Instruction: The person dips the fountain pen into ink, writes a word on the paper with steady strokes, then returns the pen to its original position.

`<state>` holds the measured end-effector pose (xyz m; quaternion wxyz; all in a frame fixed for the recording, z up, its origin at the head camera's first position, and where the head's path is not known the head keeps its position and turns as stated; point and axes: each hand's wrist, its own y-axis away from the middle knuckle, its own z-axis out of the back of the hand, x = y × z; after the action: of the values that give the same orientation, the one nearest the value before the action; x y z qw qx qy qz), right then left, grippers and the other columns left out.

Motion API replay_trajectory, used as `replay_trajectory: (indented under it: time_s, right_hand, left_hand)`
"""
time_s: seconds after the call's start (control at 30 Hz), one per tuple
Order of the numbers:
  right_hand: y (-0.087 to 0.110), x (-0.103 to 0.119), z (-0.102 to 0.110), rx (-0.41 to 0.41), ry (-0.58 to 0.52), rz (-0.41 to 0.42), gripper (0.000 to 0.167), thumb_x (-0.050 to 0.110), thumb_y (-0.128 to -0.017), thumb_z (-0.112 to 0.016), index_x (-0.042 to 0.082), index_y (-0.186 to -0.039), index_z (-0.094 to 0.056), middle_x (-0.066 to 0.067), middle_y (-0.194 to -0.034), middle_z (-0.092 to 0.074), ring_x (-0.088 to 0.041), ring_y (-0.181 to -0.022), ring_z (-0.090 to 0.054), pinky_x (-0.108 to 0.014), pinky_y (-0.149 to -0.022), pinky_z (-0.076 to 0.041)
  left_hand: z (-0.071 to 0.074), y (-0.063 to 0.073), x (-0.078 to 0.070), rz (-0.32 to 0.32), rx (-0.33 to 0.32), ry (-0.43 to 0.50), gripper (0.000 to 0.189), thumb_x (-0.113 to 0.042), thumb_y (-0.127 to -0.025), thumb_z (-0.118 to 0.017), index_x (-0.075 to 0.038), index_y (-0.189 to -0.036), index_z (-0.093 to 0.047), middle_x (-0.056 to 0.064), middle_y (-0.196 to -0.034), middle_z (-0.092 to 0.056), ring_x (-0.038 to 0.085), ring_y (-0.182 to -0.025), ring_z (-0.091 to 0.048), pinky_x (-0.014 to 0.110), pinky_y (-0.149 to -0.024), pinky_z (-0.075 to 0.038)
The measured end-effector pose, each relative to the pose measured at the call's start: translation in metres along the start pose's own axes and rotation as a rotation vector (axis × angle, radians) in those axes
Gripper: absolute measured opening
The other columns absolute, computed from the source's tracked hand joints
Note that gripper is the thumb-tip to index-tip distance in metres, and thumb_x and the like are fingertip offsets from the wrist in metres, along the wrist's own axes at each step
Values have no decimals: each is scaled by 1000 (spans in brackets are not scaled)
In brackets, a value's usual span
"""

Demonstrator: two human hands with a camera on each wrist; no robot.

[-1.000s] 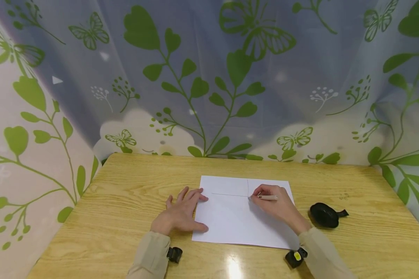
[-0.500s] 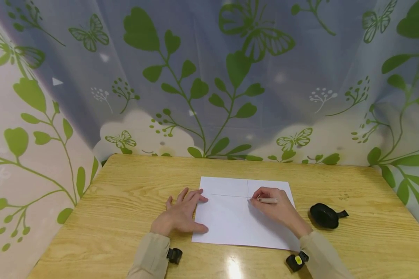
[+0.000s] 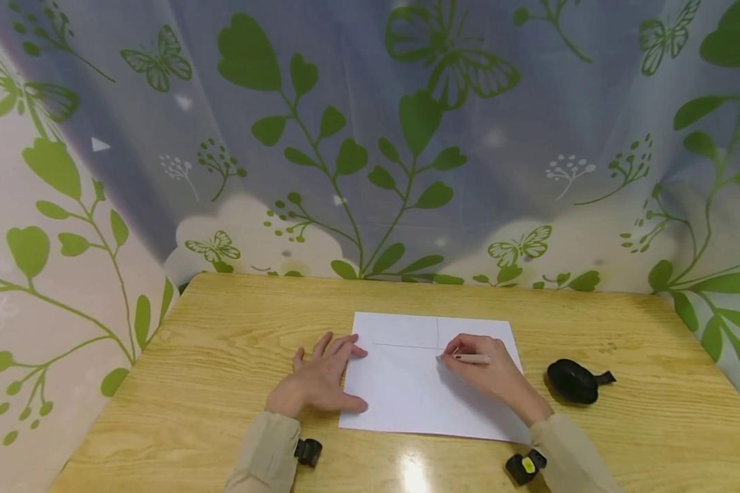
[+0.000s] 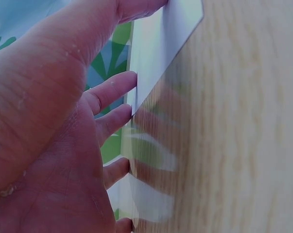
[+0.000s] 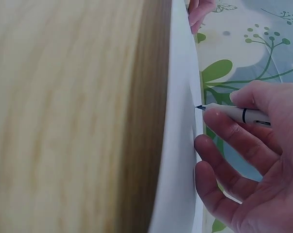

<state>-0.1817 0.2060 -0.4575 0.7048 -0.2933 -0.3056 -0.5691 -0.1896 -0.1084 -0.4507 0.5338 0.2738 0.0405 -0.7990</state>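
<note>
A white sheet of paper (image 3: 407, 397) lies on the wooden table, bearing a thin horizontal line and a vertical line that meets it right of the middle. My right hand (image 3: 486, 363) pinches a light-coloured pen (image 3: 473, 359), its tip on the paper just below where the lines meet. In the right wrist view the pen (image 5: 255, 116) sits between thumb and index finger, its dark tip at the sheet. Spread at the sheet's left edge, my left hand (image 3: 321, 380) rests with thumb and some fingertips on the paper; the left wrist view shows its fingers (image 4: 114, 90) fairly straight.
A small black pan-shaped dish (image 3: 572, 381) with a short handle stands on the table (image 3: 234, 342) right of the paper. A curtain (image 3: 370, 171) with green leaves and butterflies hangs behind the table. Black wrist cameras (image 3: 309, 452) sit at both cuffs.
My right hand has slid slightly down the sheet with the pen, and the vertical line now reaches a little below the horizontal one. The left hand stays in place.
</note>
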Motion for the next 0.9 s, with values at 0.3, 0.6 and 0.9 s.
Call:
replay_trajectory:
  time_s: [0.3, 0.6, 0.9]
  right_hand:
    - [3, 1, -2, 3, 6, 5, 5, 21, -92, -75, 18, -89, -74, 4, -81, -74, -6, -61, -57, -22, -60, -47]
    - [4, 2, -2, 10, 19, 15, 4, 21, -92, -74, 18, -89, -74, 5, -83, -74, -5, -64, -60, -22, -61, -47]
    - [7, 3, -3, 15, 19, 42, 5, 21, -91, -74, 20, -87, -73, 6, -82, -74, -3, -67, -62, -21, -64, -48]
  left_hand:
    - [0, 0, 0, -1, 3, 3, 74, -45, -75, -85, -28, -138, -51, -8, -168, -28, 38, -160, -10, 82, -114, -6]
    - [1, 1, 0, -2, 2, 3, 74, -45, -75, -85, -28, -139, -51, -8, -168, -28, 38, -160, -10, 82, -114, -6]
    - [0, 0, 1, -8, -1, 14, 73, -43, -74, -85, -28, -138, -52, -8, -168, -28, 38, -159, -11, 82, -114, -5]
